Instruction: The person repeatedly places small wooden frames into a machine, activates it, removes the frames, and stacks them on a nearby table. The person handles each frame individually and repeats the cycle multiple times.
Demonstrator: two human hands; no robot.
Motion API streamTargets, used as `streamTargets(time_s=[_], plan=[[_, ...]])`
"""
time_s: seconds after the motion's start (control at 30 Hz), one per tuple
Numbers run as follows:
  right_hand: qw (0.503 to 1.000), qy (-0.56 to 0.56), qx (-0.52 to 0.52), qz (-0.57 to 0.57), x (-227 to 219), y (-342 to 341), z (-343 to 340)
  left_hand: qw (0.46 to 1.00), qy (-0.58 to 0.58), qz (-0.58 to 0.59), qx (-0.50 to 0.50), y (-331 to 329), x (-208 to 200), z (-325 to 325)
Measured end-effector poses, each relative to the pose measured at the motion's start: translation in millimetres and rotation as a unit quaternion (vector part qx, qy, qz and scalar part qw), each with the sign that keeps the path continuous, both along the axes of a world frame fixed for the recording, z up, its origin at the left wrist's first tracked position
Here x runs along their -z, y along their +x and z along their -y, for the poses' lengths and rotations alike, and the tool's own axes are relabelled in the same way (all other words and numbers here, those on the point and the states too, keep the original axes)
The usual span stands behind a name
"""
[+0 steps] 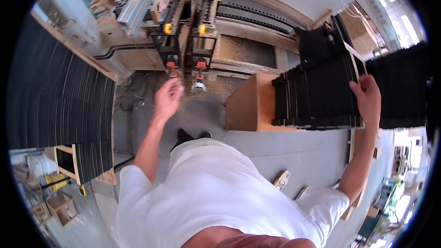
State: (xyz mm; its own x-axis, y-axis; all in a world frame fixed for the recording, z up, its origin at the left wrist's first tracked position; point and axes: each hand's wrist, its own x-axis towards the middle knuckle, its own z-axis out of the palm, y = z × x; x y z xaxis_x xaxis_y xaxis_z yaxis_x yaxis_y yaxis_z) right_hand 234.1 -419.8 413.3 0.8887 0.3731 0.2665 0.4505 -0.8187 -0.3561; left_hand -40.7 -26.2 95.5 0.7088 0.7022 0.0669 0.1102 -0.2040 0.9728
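At the right, my right hand (369,101) is at the near end of a light wood frame (354,59), thumb on one side and fingers curled over it. This frame stands among a long row of black panels (317,92) packed upright edge to edge. My left hand (168,98) hangs in front of the machine, just below a red clamp (171,65). Its fingers are loosely bent and apart, with nothing plain to see in them. A second red clamp (200,65) sits to the right, above a white metal piece (198,86).
The machine's black rails (257,16) run off to the right. A brown wooden box (250,103) stands before the panel row. Another stack of black panels (64,82) rises at my left. Sawdust lies on the floor by the machine. Yellow-white tools (282,180) lie behind me.
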Motion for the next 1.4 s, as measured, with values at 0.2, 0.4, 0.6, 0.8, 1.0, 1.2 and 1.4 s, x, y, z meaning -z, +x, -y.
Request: streamTargets(time_s=[0.2,0.4,0.6,0.8,1.0,1.2,1.4], plan=[[0.997,0.076,0.019,0.005,-14.0,-12.3,0.8,0.998,0.03,-0.012,0.044,86.5,5.9,-41.1],[0.989,0.088,0.022,0.116,-34.3,-56.2,-52.5,0.995,-0.098,0.024,0.0,206.9,21.6,-140.8],[0.982,0.017,-0.131,0.133,-23.1,-79.6,-148.6,0.915,-0.388,0.101,-0.04,322.2,43.7,-255.8],[0.973,-0.019,-0.22,0.061,4.8,-59.6,-236.9,0.846,-0.495,0.182,-0.074,396.1,30.0,-305.8],[0.965,0.002,-0.262,0.023,70.4,-1.0,-308.0,0.813,-0.524,0.236,-0.093,409.3,41.4,-318.0],[0.932,0.053,-0.356,0.048,163.6,73.7,-409.3,0.933,-0.329,0.14,0.045,323.2,52.8,-255.1],[0.891,0.079,-0.445,0.033,240.9,108.1,-518.1,0.782,-0.526,0.316,0.108,275.7,41.3,-225.9]])
